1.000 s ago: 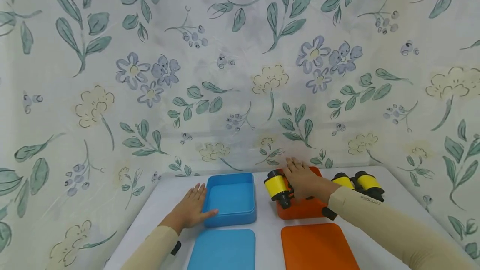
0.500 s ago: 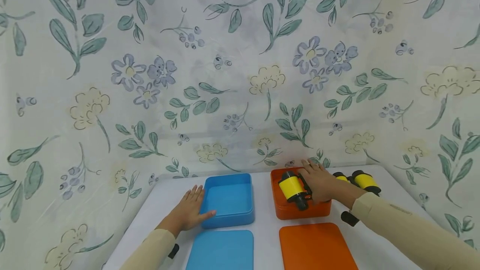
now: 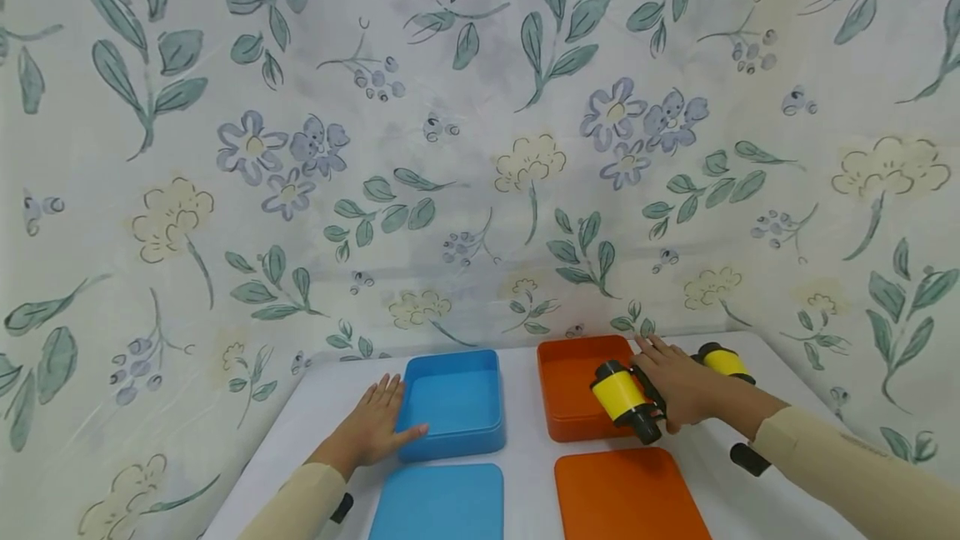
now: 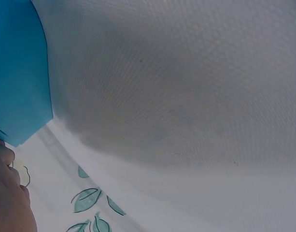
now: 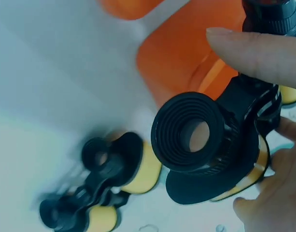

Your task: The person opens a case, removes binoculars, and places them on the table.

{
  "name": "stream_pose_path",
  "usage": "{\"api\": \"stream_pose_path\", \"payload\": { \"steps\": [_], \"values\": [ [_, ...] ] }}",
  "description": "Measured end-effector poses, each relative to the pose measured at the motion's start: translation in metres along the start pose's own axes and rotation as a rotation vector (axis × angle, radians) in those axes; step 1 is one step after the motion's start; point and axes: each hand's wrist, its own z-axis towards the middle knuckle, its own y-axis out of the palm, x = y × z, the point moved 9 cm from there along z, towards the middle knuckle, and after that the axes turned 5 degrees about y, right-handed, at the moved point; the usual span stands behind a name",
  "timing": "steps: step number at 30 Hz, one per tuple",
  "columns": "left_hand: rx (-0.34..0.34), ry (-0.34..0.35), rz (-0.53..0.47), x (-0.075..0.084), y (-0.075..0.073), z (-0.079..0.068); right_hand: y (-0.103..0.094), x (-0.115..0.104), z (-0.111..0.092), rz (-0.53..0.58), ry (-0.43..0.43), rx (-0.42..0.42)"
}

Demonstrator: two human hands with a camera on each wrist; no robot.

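Note:
My right hand (image 3: 686, 386) grips a pair of black-and-yellow binoculars (image 3: 622, 394) above the right side of the orange box (image 3: 551, 407). In the right wrist view, thumb and fingers lie on both sides of these binoculars (image 5: 239, 145), with the eyecups towards the camera. A second pair of binoculars (image 3: 723, 361) stands on the table further right, partly behind the hand and forearm. My left hand (image 3: 371, 427) has its fingers extended along the left wall of the blue box (image 3: 465, 438). Both boxes look empty inside.
In front of the boxes lie a flat light-blue panel (image 3: 442, 507) and a flat orange panel (image 3: 633, 498). A floral cloth (image 3: 480, 148) hangs upright behind the white table (image 3: 528, 473). Small black devices sit at both wrists.
My right hand has carried the binoculars rightwards, from over the orange box to its right edge, uncovering the box's inside. The left hand keeps its place at the blue box.

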Motion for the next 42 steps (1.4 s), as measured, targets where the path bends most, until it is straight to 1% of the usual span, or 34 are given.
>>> {"api": "stream_pose_path", "payload": {
  "steps": [8, 14, 18, 24, 30, 33, 36, 39, 42],
  "values": [
    [-0.002, -0.006, 0.002, -0.002, 0.004, -0.003, 0.007, 0.018, -0.027, -0.008, 0.004, -0.005],
    [0.007, -0.008, -0.005, -0.003, 0.005, -0.003, 0.015, 0.035, -0.047, 0.064, 0.024, -0.041],
    [0.010, -0.013, -0.006, -0.003, 0.006, -0.004, 0.022, 0.047, -0.058, 0.094, 0.054, -0.081],
    [0.022, -0.010, -0.014, -0.003, 0.006, -0.004, 0.030, 0.065, -0.070, 0.106, 0.113, -0.105],
    [0.041, -0.007, -0.017, -0.003, 0.003, -0.004, 0.037, 0.077, -0.086, 0.118, 0.153, -0.137],
    [0.038, -0.005, -0.019, -0.003, 0.002, -0.003, 0.044, 0.083, -0.094, 0.128, 0.177, -0.157],
    [0.037, 0.000, -0.020, -0.003, 0.002, -0.002, 0.055, 0.094, -0.102, 0.132, 0.206, -0.193],
    [0.048, 0.007, -0.020, -0.003, 0.002, 0.000, 0.064, 0.103, -0.108, 0.130, 0.228, -0.222],
    [0.050, 0.009, -0.017, -0.002, 0.002, 0.001, 0.067, 0.107, -0.114, 0.143, 0.236, -0.223]
  ]
}}
